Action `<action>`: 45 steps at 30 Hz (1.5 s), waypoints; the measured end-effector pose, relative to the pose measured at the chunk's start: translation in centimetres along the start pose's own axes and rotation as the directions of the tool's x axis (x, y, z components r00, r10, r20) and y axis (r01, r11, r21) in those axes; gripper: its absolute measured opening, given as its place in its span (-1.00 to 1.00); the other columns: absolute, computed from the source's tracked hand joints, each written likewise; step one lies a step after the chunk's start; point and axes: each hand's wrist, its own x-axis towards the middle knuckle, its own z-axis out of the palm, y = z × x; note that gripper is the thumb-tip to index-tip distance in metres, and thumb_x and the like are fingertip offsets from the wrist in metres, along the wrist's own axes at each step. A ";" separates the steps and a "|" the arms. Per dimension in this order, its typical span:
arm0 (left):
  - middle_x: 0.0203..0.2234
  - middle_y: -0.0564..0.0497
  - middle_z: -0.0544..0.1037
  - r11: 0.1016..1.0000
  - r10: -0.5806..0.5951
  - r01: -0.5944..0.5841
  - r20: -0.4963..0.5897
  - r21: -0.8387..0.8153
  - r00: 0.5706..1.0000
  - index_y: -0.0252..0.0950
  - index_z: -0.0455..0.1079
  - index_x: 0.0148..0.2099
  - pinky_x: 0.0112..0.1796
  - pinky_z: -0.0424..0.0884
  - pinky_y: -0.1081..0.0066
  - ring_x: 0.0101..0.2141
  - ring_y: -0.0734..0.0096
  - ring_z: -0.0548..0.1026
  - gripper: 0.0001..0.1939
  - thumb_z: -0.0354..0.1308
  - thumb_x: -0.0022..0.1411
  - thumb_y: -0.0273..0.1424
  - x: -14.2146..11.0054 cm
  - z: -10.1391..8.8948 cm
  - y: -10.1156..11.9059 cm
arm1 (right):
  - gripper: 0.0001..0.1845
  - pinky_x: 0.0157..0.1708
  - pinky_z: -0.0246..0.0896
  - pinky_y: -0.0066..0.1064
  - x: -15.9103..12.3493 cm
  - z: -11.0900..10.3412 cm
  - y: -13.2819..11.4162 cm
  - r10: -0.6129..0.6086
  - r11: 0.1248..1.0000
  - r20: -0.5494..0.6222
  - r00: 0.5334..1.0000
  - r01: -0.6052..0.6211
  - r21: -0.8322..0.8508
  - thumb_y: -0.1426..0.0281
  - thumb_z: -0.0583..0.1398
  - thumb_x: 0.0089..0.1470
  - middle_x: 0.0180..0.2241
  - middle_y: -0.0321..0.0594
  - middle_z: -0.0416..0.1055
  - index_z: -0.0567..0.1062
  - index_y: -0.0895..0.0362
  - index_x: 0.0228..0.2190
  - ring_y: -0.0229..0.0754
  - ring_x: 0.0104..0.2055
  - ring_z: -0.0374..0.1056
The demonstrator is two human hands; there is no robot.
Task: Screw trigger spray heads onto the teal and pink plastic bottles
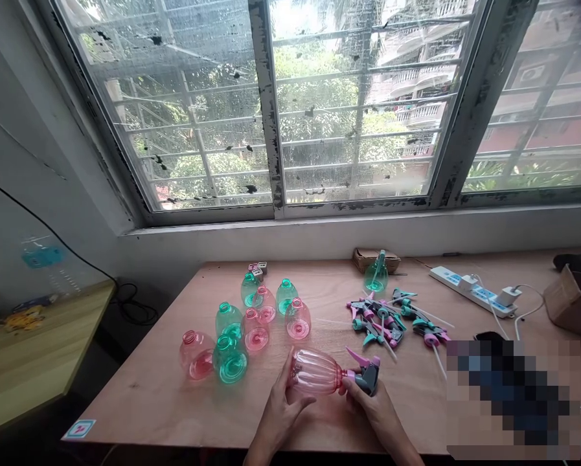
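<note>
You hold the pink bottle [314, 371] on its side at lower centre of the frame, neck pointing right. Your left hand [279, 409] grasps the base end; your right hand [368, 402] is closed around the spray head [369, 375] and its collar, at the neck. The step in hand looks like fitting or tightening that head. Most likely the next move calls for a steady left hold while your right fingers turn the collar; you cannot tell from here how tight it sits.

Now count. Left of centre stand eight headless bottles: four pink ones [298, 318] and four green ones [228, 320]. One more green bottle [376, 279], apparently with its head on, stands at upper right of the table [154, 414], before a small box [359, 257]. Right of centre, the loose heads [394, 334] overlap too much for a sure count. Farther right lies one power strip [448, 279] with two plugs [508, 296].
</note>
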 end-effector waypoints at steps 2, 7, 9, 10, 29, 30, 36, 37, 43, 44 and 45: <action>0.31 -0.13 0.29 1.000 -0.004 0.004 -0.001 -0.002 1.000 -0.14 -0.03 0.43 0.28 0.14 0.11 0.26 0.00 0.27 0.07 0.47 -0.01 -0.23 -0.1 0.1 0.2 | -0.61 -0.59 0.14 -0.41 0.0 0.0 0.1 0.006 1.000 0.000 1.000 -0.006 0.012 0.07 0.32 0.06 -0.52 -0.21 0.49 0.50 0.17 -0.40 -0.24 -0.62 0.28; 0.26 -0.18 0.36 1.000 -0.025 0.025 -0.003 -0.014 1.000 -0.25 0.07 0.40 0.28 0.14 0.08 0.26 -0.03 0.27 -0.06 0.39 0.08 -0.16 0.0 0.1 0.4 | -0.61 -0.60 0.15 -0.42 0.1 0.2 -0.1 0.013 1.000 -0.005 1.000 -0.013 0.019 0.07 0.34 0.03 -0.53 -0.22 0.49 0.51 0.17 -0.39 -0.25 -0.62 0.28; 0.23 -0.18 0.40 1.000 -0.029 0.029 -0.006 -0.005 1.000 -0.25 0.14 0.37 0.28 0.13 0.06 0.25 -0.04 0.29 -0.10 0.41 0.07 -0.18 0.1 0.0 0.3 | -0.61 -0.60 0.14 -0.42 0.1 0.2 -0.3 0.008 1.000 -0.012 1.000 -0.008 0.015 0.08 0.34 0.04 -0.56 -0.24 0.47 0.51 0.17 -0.42 -0.26 -0.63 0.27; 0.22 -0.17 0.41 0.999 -0.032 0.032 -0.004 -0.002 0.999 -0.24 0.15 0.37 0.28 0.14 0.06 0.24 -0.05 0.30 -0.09 0.43 0.04 -0.20 0.1 -0.1 0.2 | -0.62 -0.59 0.13 -0.42 0.1 0.2 -0.3 0.006 1.000 -0.015 1.000 -0.006 0.012 0.08 0.33 0.05 -0.57 -0.26 0.46 0.51 0.17 -0.43 -0.26 -0.63 0.27; 0.32 -0.15 0.27 1.000 -0.015 0.015 0.010 -0.001 1.000 -0.14 -0.07 0.44 0.28 0.13 0.11 0.28 -0.01 0.24 0.10 0.47 -0.02 -0.25 0.1 -0.1 0.2 | -0.62 -0.56 0.17 -0.40 -0.2 0.4 -1.4 0.030 1.000 -0.007 1.000 -0.030 -0.002 0.07 0.33 0.04 -0.54 -0.24 0.49 0.52 0.16 -0.43 -0.24 -0.60 0.29; 0.33 -0.17 0.25 1.000 -0.024 0.024 0.006 -0.007 1.000 -0.16 -0.10 0.45 0.28 0.12 0.10 0.28 -0.02 0.24 0.13 0.47 -0.02 -0.24 0.1 -0.1 0.2 | -0.62 -0.55 0.17 -0.40 -0.3 0.4 -1.5 0.033 0.999 -0.007 0.999 -0.033 -0.003 0.07 0.34 0.03 -0.53 -0.24 0.49 0.52 0.16 -0.44 -0.23 -0.59 0.30; 0.24 -0.19 0.38 0.999 -0.043 0.042 0.018 0.007 0.999 -0.21 0.05 0.41 0.28 0.12 0.05 0.25 -0.05 0.29 0.02 0.46 0.00 -0.20 0.1 -0.1 0.1 | -0.59 -0.57 0.16 -0.39 -0.3 0.6 -1.5 0.027 1.000 -0.025 0.999 -0.028 -0.001 0.03 0.35 0.00 -0.57 -0.25 0.48 0.53 0.14 -0.44 -0.22 -0.61 0.28; 0.24 -0.17 0.38 0.999 -0.035 0.034 0.018 0.012 0.999 -0.18 0.02 0.42 0.28 0.11 0.06 0.26 -0.03 0.27 0.03 0.45 0.01 -0.22 0.1 -0.2 0.1 | -0.59 -0.57 0.16 -0.39 -0.3 0.6 -1.5 0.026 1.000 -0.027 0.999 -0.026 0.001 0.02 0.35 -0.01 -0.58 -0.25 0.48 0.53 0.14 -0.42 -0.22 -0.62 0.28; 0.21 -0.19 0.41 0.999 -0.042 0.042 0.003 0.022 0.999 -0.21 -0.10 0.45 0.26 0.16 0.10 0.21 -0.02 0.34 0.14 0.47 -0.03 -0.20 0.0 -0.1 0.3 | -0.59 -0.56 0.16 -0.39 -0.4 0.6 -2.0 0.029 1.000 -0.011 1.000 -0.029 0.003 0.04 0.34 0.02 -0.53 -0.21 0.49 0.52 0.16 -0.46 -0.22 -0.60 0.29; 0.18 -0.20 0.44 0.998 -0.055 0.055 0.008 0.022 0.998 -0.23 -0.07 0.44 0.24 0.19 0.09 0.18 -0.03 0.38 0.11 0.45 -0.01 -0.18 0.0 -0.1 0.4 | -0.60 -0.55 0.16 -0.39 -0.4 0.7 -2.1 0.027 1.000 -0.008 1.000 -0.027 0.005 0.05 0.34 0.02 -0.53 -0.22 0.49 0.53 0.16 -0.46 -0.23 -0.59 0.28; 0.15 -0.21 0.47 0.998 -0.065 0.064 0.010 0.024 0.998 -0.25 -0.02 0.43 0.23 0.20 0.08 0.16 -0.04 0.39 0.06 0.44 0.01 -0.16 0.0 -0.1 0.4 | -0.60 -0.55 0.15 -0.39 -0.4 0.7 -2.2 0.025 1.000 -0.006 1.000 -0.025 0.006 0.06 0.34 0.03 -0.54 -0.23 0.48 0.53 0.16 -0.46 -0.23 -0.59 0.28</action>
